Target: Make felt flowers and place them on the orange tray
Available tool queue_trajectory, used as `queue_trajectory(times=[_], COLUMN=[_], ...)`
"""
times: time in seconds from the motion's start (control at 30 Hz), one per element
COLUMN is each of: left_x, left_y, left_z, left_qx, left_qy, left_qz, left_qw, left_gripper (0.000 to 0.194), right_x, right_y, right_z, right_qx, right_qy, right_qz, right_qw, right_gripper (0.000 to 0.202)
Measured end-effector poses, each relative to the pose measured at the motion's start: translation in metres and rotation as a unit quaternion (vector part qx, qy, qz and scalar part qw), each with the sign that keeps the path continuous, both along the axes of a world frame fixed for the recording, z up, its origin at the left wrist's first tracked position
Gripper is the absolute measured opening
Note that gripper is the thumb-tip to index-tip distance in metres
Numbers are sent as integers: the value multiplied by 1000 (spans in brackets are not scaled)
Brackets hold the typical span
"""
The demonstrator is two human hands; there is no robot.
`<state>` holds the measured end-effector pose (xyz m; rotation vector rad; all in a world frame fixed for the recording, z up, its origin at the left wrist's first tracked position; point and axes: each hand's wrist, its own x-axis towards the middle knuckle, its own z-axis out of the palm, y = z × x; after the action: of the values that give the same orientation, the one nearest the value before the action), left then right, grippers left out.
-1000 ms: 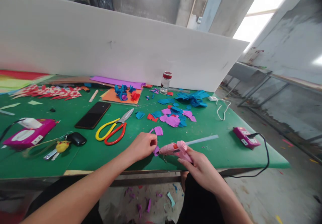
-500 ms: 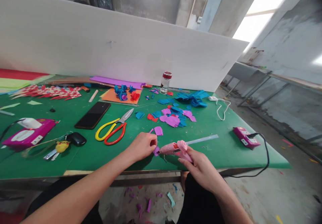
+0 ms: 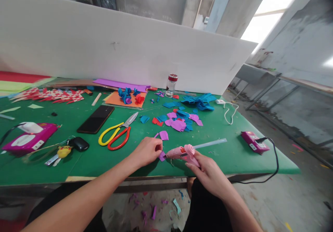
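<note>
Near the table's front edge, my left hand (image 3: 148,151) pinches a small purple paper piece (image 3: 162,156). My right hand (image 3: 206,169) is wrapped round the handle of a pink glue gun (image 3: 179,152). Its nozzle points left, right beside the purple piece; whether they touch I cannot tell. A clear glue stick (image 3: 210,143) sticks out of the gun's back. Just beyond my left hand lies another purple paper piece (image 3: 163,135). Scissors (image 3: 118,134) with one yellow and one red handle rest to the left, blades slightly apart.
Cut purple, blue and red paper pieces (image 3: 179,124) lie mid-table, with crumpled blue paper (image 3: 200,101) behind. Paper flowers (image 3: 127,96) sit on orange sheets (image 3: 111,99). A red-lidded glass jar (image 3: 171,86), black phone (image 3: 95,119), keys (image 3: 62,152) and magenta power strips (image 3: 253,142) stand around.
The glue gun in my right hand has shifted very slightly to the right, its nozzle drawing back a little from the purple piece. My left hand stays in place.
</note>
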<state>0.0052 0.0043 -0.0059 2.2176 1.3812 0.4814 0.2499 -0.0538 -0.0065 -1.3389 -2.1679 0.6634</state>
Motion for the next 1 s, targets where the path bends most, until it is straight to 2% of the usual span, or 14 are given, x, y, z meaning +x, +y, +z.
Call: queue_trajectory(times=[0.17,0.73,1.0], left_x=[-1,0,0], left_y=[1,1,1], left_z=[-3,-1,0], left_qx=[3,-2,-5], left_qy=[0,1,4], left_qz=[-4,-4,-3], left_qw=[1000,1000,1000], left_gripper=[14,14,14], right_x=[2,3,10], right_y=[0,0,1], right_z=[-1,1,-2], right_qx=[9,8,-20], right_qy=[-12,-6,35], right_qz=[-7,-23,-34], right_qw=[1000,1000,999], right_gripper=[24,20,30])
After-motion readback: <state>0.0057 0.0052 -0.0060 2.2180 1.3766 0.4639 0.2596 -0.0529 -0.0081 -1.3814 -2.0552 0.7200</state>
